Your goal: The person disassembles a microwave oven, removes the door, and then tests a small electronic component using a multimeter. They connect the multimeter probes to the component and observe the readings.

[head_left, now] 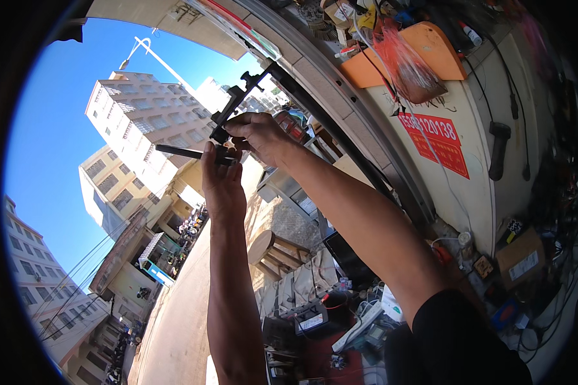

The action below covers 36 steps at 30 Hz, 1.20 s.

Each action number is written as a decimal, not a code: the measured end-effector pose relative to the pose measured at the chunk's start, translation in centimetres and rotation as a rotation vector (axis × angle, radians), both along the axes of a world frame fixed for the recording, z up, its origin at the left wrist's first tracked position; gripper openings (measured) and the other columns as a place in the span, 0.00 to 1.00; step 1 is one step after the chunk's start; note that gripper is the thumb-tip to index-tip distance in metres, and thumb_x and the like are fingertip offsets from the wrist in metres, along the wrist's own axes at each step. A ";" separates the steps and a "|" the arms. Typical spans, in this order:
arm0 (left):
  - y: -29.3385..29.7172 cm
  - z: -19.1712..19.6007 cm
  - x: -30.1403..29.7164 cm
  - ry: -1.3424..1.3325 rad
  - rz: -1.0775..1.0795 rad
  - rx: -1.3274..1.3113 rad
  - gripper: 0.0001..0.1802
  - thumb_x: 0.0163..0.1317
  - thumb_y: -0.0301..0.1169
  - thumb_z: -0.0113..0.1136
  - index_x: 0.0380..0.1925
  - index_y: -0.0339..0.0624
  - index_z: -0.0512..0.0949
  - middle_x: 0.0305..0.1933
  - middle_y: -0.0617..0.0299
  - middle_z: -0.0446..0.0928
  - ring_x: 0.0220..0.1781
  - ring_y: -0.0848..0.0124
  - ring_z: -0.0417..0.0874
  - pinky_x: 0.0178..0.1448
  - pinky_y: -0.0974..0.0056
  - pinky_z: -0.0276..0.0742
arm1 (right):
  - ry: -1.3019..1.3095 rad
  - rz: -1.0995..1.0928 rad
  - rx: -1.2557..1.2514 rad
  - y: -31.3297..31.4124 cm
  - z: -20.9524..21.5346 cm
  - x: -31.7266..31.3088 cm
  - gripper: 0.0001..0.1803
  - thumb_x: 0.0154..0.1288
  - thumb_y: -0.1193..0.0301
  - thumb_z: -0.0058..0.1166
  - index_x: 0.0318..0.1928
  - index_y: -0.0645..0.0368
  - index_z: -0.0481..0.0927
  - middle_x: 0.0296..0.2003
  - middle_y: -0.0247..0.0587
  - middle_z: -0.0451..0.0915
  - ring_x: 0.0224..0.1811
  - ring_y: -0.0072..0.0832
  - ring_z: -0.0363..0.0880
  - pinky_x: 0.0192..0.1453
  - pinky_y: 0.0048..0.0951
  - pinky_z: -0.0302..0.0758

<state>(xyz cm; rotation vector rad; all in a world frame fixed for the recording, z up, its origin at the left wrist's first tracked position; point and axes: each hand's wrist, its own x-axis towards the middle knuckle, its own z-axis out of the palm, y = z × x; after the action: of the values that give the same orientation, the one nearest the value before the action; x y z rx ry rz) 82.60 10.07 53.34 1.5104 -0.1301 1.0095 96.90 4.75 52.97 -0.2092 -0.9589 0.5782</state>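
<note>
Both my arms reach up and forward toward a black bracket arm [237, 96] that juts from the top of a black pole [331, 122]. Small knobs and clamp-like fittings sit along the bracket. My right hand [261, 136] is closed around the fitting at the bracket's near end, thumb and fingers pinching it. Just below and to the left, my left hand [223, 186] grips the end of a short black rod [178, 151], which sticks out leftward. The two hands nearly touch. My fingers partly hide where the rod meets the bracket.
At right stands a pale cabinet [481, 163] with a red notice, an orange board [424, 51] and hanging cables. A round wooden stool [261, 246] is below my hands. Boxes, wires and electronic parts clutter the lower right. A street [173, 308] and buildings lie left.
</note>
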 end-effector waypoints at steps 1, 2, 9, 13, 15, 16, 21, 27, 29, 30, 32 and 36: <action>0.1 0.0 0.1 -0.011 -0.017 0.002 0.22 0.71 0.52 0.67 0.53 0.48 0.82 0.49 0.64 0.86 0.56 0.68 0.85 0.60 0.64 0.71 | -0.010 -0.029 -0.005 0.0 0.0 0.0 0.09 0.73 0.72 0.65 0.50 0.60 0.87 0.41 0.35 0.88 0.39 0.21 0.83 0.48 0.26 0.83; 0.2 -0.1 0.1 -0.022 -0.034 0.004 0.22 0.71 0.52 0.67 0.53 0.48 0.82 0.49 0.65 0.86 0.55 0.69 0.85 0.59 0.65 0.72 | -0.024 -0.023 0.022 0.0 0.0 -0.1 0.08 0.73 0.73 0.64 0.48 0.61 0.87 0.40 0.36 0.88 0.37 0.22 0.83 0.46 0.26 0.82; -0.6 -0.9 0.2 -0.076 0.026 -0.015 0.23 0.71 0.51 0.68 0.51 0.46 0.80 0.44 0.63 0.85 0.52 0.70 0.85 0.59 0.64 0.76 | -0.091 -0.028 0.032 -0.4 -0.1 0.5 0.08 0.73 0.72 0.64 0.49 0.61 0.87 0.39 0.34 0.86 0.36 0.21 0.81 0.46 0.26 0.81; -1.0 -0.7 0.3 -0.069 0.008 -0.040 0.23 0.71 0.49 0.68 0.53 0.44 0.79 0.44 0.61 0.83 0.52 0.68 0.85 0.63 0.60 0.80 | -0.094 -0.087 0.056 -0.6 -0.5 0.3 0.10 0.73 0.72 0.65 0.51 0.60 0.87 0.40 0.33 0.86 0.36 0.21 0.81 0.47 0.26 0.83; -0.9 -0.5 0.3 -0.077 -0.013 -0.034 0.27 0.68 0.51 0.72 0.50 0.40 0.78 0.46 0.56 0.83 0.53 0.63 0.85 0.65 0.57 0.80 | -0.110 -0.066 0.039 -1.0 -0.6 0.4 0.10 0.73 0.71 0.66 0.50 0.60 0.86 0.40 0.33 0.86 0.37 0.22 0.83 0.47 0.27 0.84; -0.9 -0.4 0.3 -0.083 -0.002 -0.054 0.29 0.66 0.52 0.74 0.49 0.38 0.78 0.47 0.53 0.82 0.54 0.60 0.85 0.67 0.55 0.81 | -0.095 -0.063 -0.015 -1.3 -0.5 0.5 0.10 0.72 0.71 0.67 0.50 0.60 0.86 0.40 0.33 0.86 0.38 0.22 0.84 0.47 0.28 0.84; -0.9 -0.3 0.1 -0.061 -0.022 -0.002 0.29 0.67 0.52 0.73 0.49 0.37 0.77 0.47 0.53 0.82 0.54 0.60 0.84 0.67 0.56 0.80 | -0.290 -0.061 -0.016 -2.6 0.1 2.4 0.09 0.71 0.71 0.68 0.48 0.59 0.86 0.42 0.35 0.87 0.41 0.24 0.86 0.48 0.29 0.85; -1.2 -0.3 -0.1 -0.059 -0.108 -0.041 0.27 0.70 0.49 0.70 0.53 0.37 0.76 0.50 0.55 0.81 0.56 0.62 0.85 0.67 0.58 0.82 | -0.199 0.015 0.186 -0.4 -0.4 1.9 0.09 0.73 0.76 0.63 0.51 0.61 0.85 0.45 0.38 0.88 0.44 0.26 0.87 0.53 0.29 0.86; -1.2 -0.3 -0.1 -0.066 -0.150 -0.081 0.27 0.71 0.47 0.70 0.55 0.37 0.75 0.52 0.56 0.80 0.57 0.64 0.85 0.67 0.59 0.82 | -0.106 0.093 0.164 0.2 -0.9 1.5 0.10 0.73 0.79 0.62 0.53 0.62 0.84 0.45 0.40 0.88 0.46 0.27 0.88 0.55 0.29 0.86; -1.2 -0.3 0.0 -0.068 -0.160 -0.094 0.27 0.70 0.47 0.71 0.55 0.38 0.75 0.53 0.56 0.80 0.58 0.63 0.85 0.67 0.59 0.82 | -0.119 0.122 0.199 0.3 -1.0 1.4 0.10 0.73 0.79 0.61 0.53 0.63 0.84 0.45 0.40 0.88 0.46 0.28 0.88 0.56 0.28 0.86; -1.2 -0.4 0.2 -0.076 -0.163 -0.101 0.31 0.69 0.49 0.72 0.56 0.35 0.74 0.56 0.55 0.79 0.61 0.62 0.83 0.71 0.58 0.80 | -0.054 0.138 0.155 0.3 -1.2 1.1 0.11 0.73 0.81 0.59 0.54 0.64 0.83 0.45 0.42 0.88 0.48 0.28 0.88 0.58 0.28 0.86; -1.3 -0.7 0.7 -0.117 -0.165 -0.116 0.35 0.66 0.49 0.75 0.57 0.31 0.72 0.58 0.52 0.79 0.63 0.60 0.81 0.75 0.57 0.77 | -0.083 0.013 0.109 -0.9 -1.1 0.8 0.10 0.74 0.77 0.59 0.53 0.63 0.84 0.45 0.41 0.88 0.48 0.28 0.88 0.57 0.29 0.85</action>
<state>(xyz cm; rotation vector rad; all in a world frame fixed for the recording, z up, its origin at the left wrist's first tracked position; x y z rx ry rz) 83.33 8.76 52.62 1.3133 -0.2704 0.9563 97.75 3.89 51.89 -0.1307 -1.0701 0.5306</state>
